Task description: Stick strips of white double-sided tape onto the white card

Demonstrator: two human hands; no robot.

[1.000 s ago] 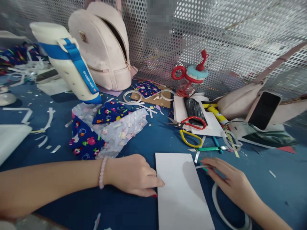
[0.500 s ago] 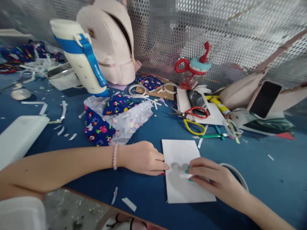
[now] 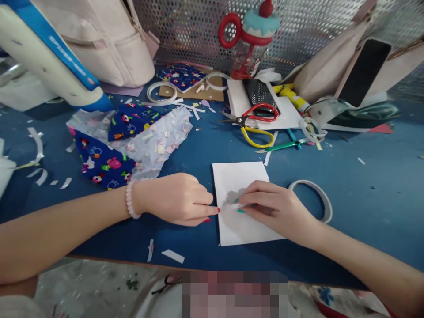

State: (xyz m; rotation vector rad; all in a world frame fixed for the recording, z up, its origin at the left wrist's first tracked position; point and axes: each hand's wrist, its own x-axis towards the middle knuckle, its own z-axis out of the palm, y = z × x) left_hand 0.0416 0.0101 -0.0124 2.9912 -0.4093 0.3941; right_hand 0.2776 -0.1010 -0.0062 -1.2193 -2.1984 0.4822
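A white rectangular card point(image 3: 241, 176) lies on the blue table. My left hand point(image 3: 180, 198), with a pink bead bracelet at the wrist, has its fingers together and one fingertip at the card's left edge. Over the card, the thumb and fingers of my right hand point(image 3: 274, 207) are pinched on a small white strip point(image 3: 235, 206), mostly hidden by the fingertips. A roll of white tape point(image 3: 326, 201) lies just beyond my right hand. Patterned blue and white fabric point(image 3: 102, 159) is crumpled behind my left arm.
Red and yellow scissors point(image 3: 243, 120) and a green cutter point(image 3: 281, 146) lie behind the card. Farther back stand a red-handled cup point(image 3: 253, 39), a phone point(image 3: 364, 73), a pale backpack point(image 3: 109, 48) and a large bottle point(image 3: 49, 62). White scraps are scattered about.
The view has tilted down and shifted. My right hand has moved left over the card with the strip, toward its left edge. My left hand remains beside the card.
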